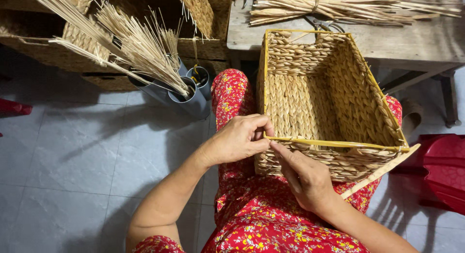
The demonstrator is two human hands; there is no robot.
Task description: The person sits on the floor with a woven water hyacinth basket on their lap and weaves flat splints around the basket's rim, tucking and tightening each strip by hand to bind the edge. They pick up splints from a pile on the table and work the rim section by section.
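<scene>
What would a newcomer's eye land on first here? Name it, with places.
The woven basket with its yellow rim, resting centre on the lap in red floral fabric. The left hand and right hand meet at its near corner. Upper left, pale reed stalks fan from grey tubes.

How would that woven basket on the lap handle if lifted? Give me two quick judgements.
The woven basket probably holds its box shape, since a yellow frame edges its rim. It likely weighs little for its size: dried fibre, nothing inside. Both the left hand and right hand work its near corner.
</scene>
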